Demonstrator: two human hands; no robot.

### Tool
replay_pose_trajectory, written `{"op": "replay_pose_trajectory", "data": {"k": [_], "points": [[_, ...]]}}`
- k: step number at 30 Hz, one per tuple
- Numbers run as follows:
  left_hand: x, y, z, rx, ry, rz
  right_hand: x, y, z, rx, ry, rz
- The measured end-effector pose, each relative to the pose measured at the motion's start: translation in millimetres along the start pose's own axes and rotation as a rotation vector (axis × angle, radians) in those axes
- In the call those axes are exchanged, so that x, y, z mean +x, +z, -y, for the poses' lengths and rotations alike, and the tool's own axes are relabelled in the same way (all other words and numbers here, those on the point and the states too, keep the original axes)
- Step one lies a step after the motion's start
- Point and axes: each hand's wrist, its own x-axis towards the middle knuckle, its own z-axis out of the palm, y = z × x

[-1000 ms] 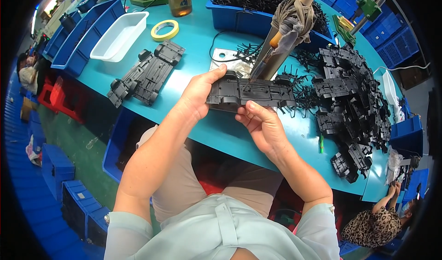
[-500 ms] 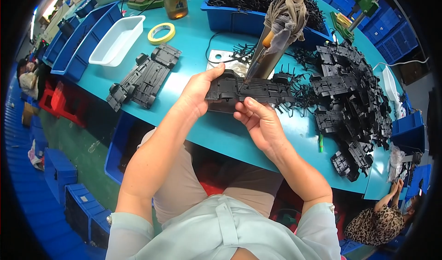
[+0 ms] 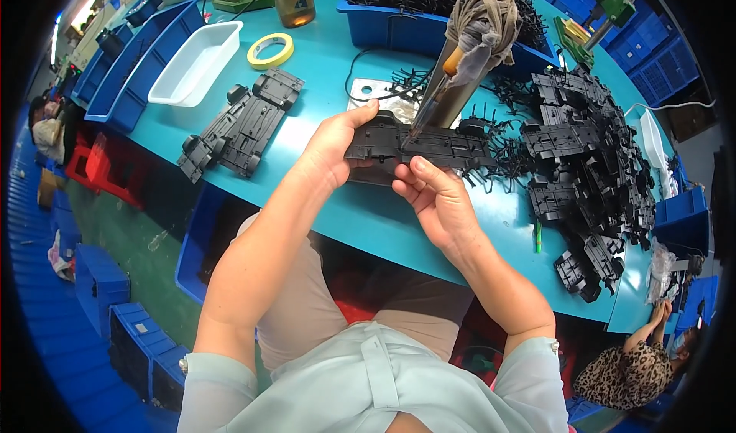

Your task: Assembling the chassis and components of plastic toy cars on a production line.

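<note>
My left hand (image 3: 335,143) grips the left end of a black plastic toy car chassis (image 3: 441,149), thumb on top. The chassis lies roughly level above the bench, wheels and moulded ribs showing. At its near edge, the thumb and curled fingers of my right hand (image 3: 435,195) close on the rim; whether a small part is also between them is hidden. Against the chassis's upper face, near its middle, rests the thin tip of an orange-handled soldering iron (image 3: 452,61). The iron is fastened to a slanted post (image 3: 448,99) wrapped in grey cloth (image 3: 483,26).
Two finished-looking chassis (image 3: 245,122) lie left, beside yellow tape (image 3: 270,52) and a white tray (image 3: 195,65). A heap of chassis (image 3: 590,157) covers the right side. Behind the post stands a blue bin (image 3: 399,30) of thin black parts. Another person (image 3: 629,364) sits far right.
The view has shifted very slightly. Both hands and the chassis keep nearly the same pose under the iron's tip.
</note>
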Motion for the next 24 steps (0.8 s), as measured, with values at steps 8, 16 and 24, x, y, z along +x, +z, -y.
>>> {"op": "replay_pose_trajectory", "data": {"k": [8, 16, 24], "points": [[-0.7, 2.1, -1.4, 0.003, -0.015, -0.027, 1.1, 0.9, 0.7, -0.003, 0.006, -0.02], [-2.4, 3.8, -2.9, -0.017, -0.011, -0.023, 1.2, 0.8, 0.8, 0.006, 0.004, -0.014], [-0.2, 2.7, -2.3, -0.013, -0.007, -0.037, 1.2, 0.7, 0.9, 0.013, 0.006, -0.003]]}}
